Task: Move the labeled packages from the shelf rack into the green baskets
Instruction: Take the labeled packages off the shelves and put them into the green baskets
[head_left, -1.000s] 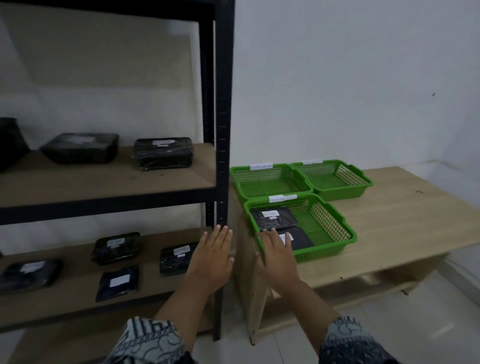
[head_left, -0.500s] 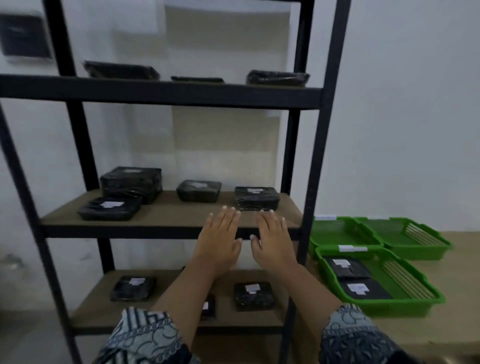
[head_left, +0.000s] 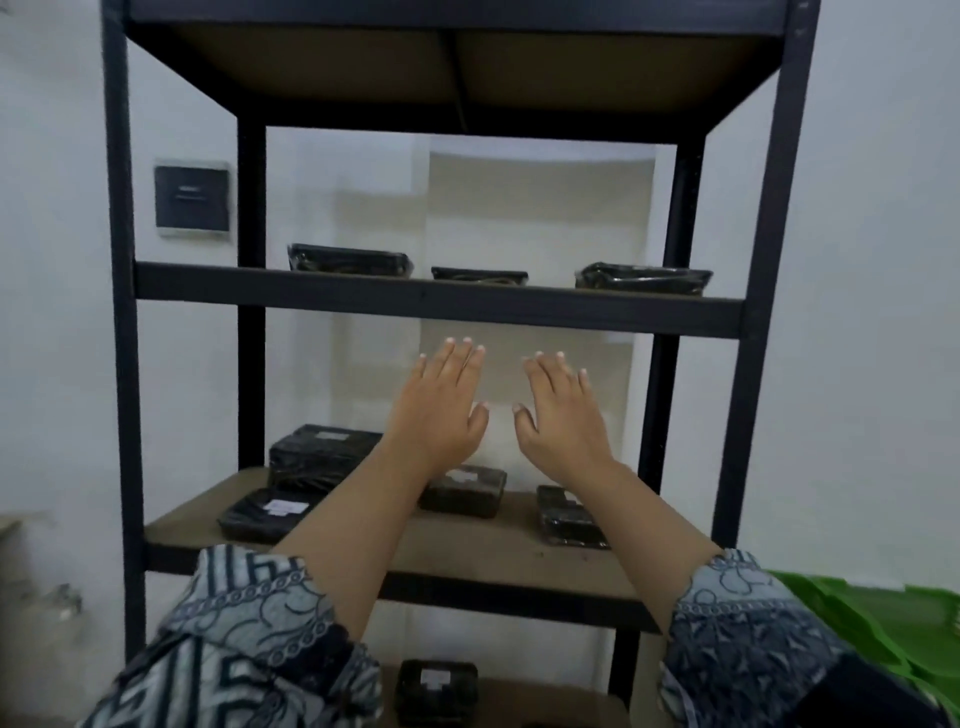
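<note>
A black metal shelf rack (head_left: 439, 306) fills the view. Three black wrapped packages sit on its upper shelf: one at the left (head_left: 349, 258), a flat one in the middle (head_left: 479, 275), one at the right (head_left: 642, 276). The middle shelf (head_left: 467, 540) holds several black packages with white labels, such as one at the front left (head_left: 265, 513) and one at the right (head_left: 563, 517). Another package (head_left: 435, 691) lies on the lower shelf. My left hand (head_left: 441, 410) and right hand (head_left: 563, 415) are raised side by side, fingers spread, empty, between the upper and middle shelves. The green baskets (head_left: 878, 623) show at the lower right edge.
A dark wall panel (head_left: 192, 200) hangs left of the rack behind its post. White walls stand on both sides. The rack's top board (head_left: 467, 67) overhangs above. Patterned sleeves cover my forearms at the bottom.
My view has swung up and left from the baskets to the rack. Both hands have risen from near the lower shelf to the gap under the upper shelf, still empty.
</note>
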